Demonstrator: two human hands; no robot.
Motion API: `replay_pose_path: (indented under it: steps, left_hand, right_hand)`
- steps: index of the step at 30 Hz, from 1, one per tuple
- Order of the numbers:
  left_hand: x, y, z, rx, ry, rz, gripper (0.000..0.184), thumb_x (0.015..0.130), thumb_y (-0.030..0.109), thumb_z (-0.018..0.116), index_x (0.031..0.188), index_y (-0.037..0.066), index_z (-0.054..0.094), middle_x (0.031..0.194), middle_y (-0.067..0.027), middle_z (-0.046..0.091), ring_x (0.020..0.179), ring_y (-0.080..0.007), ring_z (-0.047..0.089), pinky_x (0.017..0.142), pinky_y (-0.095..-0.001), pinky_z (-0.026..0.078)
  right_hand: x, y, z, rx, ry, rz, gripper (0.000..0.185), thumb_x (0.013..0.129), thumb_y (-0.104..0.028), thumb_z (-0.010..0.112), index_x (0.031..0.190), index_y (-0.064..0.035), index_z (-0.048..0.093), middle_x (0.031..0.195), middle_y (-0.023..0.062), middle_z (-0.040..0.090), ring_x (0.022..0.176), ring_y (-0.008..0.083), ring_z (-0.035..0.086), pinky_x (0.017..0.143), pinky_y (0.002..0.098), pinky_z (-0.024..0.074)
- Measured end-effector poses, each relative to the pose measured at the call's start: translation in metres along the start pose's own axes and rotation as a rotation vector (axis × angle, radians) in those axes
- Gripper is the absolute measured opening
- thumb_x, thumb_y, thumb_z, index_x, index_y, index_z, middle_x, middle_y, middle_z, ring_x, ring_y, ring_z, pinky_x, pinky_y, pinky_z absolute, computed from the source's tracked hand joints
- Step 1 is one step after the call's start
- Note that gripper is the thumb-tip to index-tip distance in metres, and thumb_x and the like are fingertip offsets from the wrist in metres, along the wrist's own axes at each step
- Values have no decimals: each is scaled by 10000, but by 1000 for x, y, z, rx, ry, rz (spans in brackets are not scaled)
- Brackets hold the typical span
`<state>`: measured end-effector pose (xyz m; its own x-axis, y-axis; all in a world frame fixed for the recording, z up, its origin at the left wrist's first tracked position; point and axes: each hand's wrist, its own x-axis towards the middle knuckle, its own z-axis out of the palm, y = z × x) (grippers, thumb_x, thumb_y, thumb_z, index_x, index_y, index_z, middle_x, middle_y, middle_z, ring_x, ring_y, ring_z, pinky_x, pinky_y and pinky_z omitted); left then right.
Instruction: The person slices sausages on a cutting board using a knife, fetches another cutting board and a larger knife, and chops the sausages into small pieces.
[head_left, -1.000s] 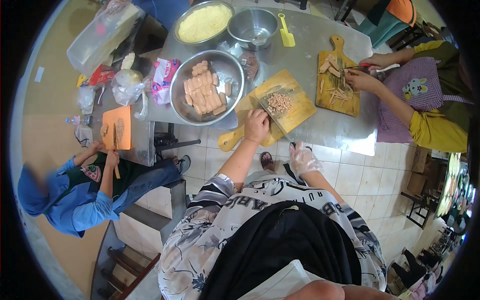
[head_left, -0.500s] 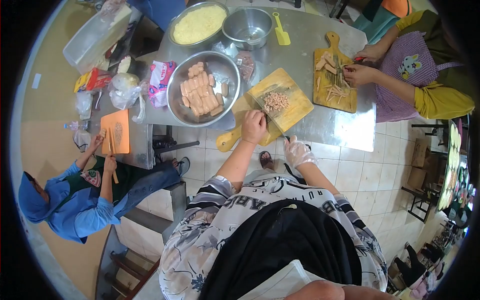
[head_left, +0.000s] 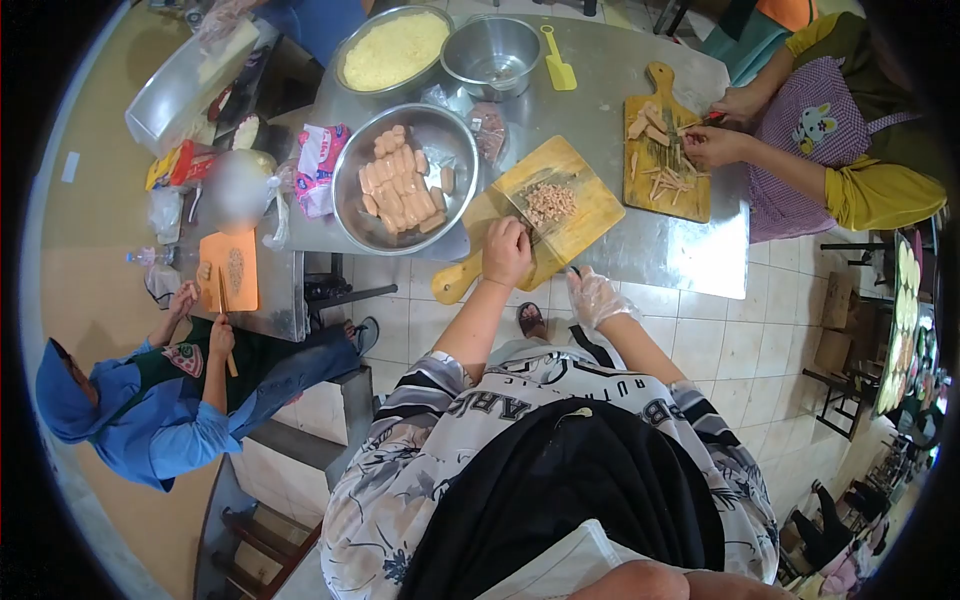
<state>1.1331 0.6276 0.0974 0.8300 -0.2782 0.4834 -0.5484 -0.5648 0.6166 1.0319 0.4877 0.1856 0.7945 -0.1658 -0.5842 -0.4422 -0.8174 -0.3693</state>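
Observation:
My left hand (head_left: 507, 250) is closed on the wooden cutting board (head_left: 581, 200), its fingertips at the board's left part; what it holds is hidden. My right hand (head_left: 597, 297), in a clear plastic glove, is closed round the handle of a knife (head_left: 551, 246), just off the board's near edge. The blade reaches across the board towards my left fingertips. Beyond it lies a pile of small chopped pink-brown pieces (head_left: 549, 204). Left of the board, a steel bowl (head_left: 461, 130) holds several sausages (head_left: 403, 187).
A bowl of yellowish crumbs (head_left: 396, 48), an emptier steel bowl (head_left: 491, 57) and a yellow spatula (head_left: 559, 68) stand at the back. On the right, a person cuts strips on another board (head_left: 694, 203). On the left, a person holds a knife over an orange board (head_left: 243, 294).
My right hand has moved slightly left and closer to the board with the knife. My left hand stays on the board. The person on the left has drawn the free hand back from the orange board.

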Motion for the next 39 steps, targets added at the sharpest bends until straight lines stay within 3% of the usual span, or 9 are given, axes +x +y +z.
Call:
replay_pose_path:
  steps: [4, 8, 10, 13, 17, 26, 31, 39]
  left_hand:
    - [1, 2, -2, 61, -30, -7, 96, 654, 9, 531, 745, 27, 506, 842, -122, 530, 783, -318, 491, 696, -409, 405]
    - [-1, 3, -2, 42, -19, 4, 108, 651, 9, 529, 750, 29, 490, 826, -122, 515, 790, -323, 482, 700, -415, 397]
    - [-2, 3, -4, 25, -27, -2, 107, 650, 10, 527, 747, 29, 485, 823, -125, 509, 793, -326, 479, 699, -415, 395]
    - [2, 3, -2, 15, -19, 9, 99, 654, 13, 523, 743, 30, 482, 822, -134, 503, 792, -329, 479, 703, -415, 395]
    - [1, 3, -5, 52, -39, 15, 70, 671, 17, 524, 729, 31, 487, 815, -136, 506, 779, -326, 486, 702, -412, 397]
    - [7, 5, 8, -30, -23, 13, 50, 716, 31, 551, 753, 28, 517, 836, -124, 527, 804, -312, 505, 716, -392, 407]
    - [10, 9, 11, -52, -36, -67, 39, 708, 18, 534, 734, 31, 508, 829, -123, 516, 813, -311, 496, 720, -396, 405]
    - [7, 8, 3, 47, -44, 45, 69, 663, -5, 540, 717, 29, 515, 812, -120, 520, 793, -309, 498, 692, -400, 409]
  right_hand:
    - [-19, -1, -3, -7, 35, 24, 419, 892, -371, 298, 1005, 1, 452, 881, 282, 564, 863, 439, 540, 758, 498, 421]
    - [-1, -2, 3, 8, -29, -43, 431, 892, -367, 297, 1033, 9, 454, 909, 299, 550, 910, 438, 521, 793, 490, 405]
    - [7, -4, 3, 38, -87, 36, 408, 904, -343, 270, 1063, 1, 423, 983, 279, 539, 959, 405, 516, 830, 468, 397]
    - [0, 3, -1, 45, -10, -48, 412, 903, -344, 270, 1064, -4, 438, 999, 279, 532, 966, 404, 511, 831, 475, 394]
    - [-13, 4, 3, 50, -38, 26, 418, 898, -355, 278, 1057, -5, 444, 991, 280, 532, 972, 405, 503, 834, 475, 389]
    - [28, 32, 13, 216, 49, -190, 436, 888, -377, 299, 999, 2, 484, 937, 282, 540, 930, 423, 503, 799, 464, 394]
    - [10, 18, -9, 54, 20, -55, 443, 889, -392, 287, 1027, -11, 466, 941, 264, 557, 927, 414, 519, 803, 464, 397]
    - [-9, 13, -3, 2, 19, 38, 434, 887, -399, 306, 983, -2, 455, 863, 280, 569, 860, 439, 539, 748, 500, 420]
